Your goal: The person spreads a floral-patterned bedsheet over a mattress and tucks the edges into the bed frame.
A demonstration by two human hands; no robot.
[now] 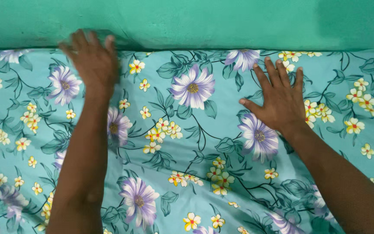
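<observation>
You pressed your right hand [280,97], fingers spread flat and gripping nothing, on the floral bedsheet [187,143] covering the bed, pinning it taut while your blurred, open left hand [92,58] reached its far edge by the green wall [221,21].
</observation>
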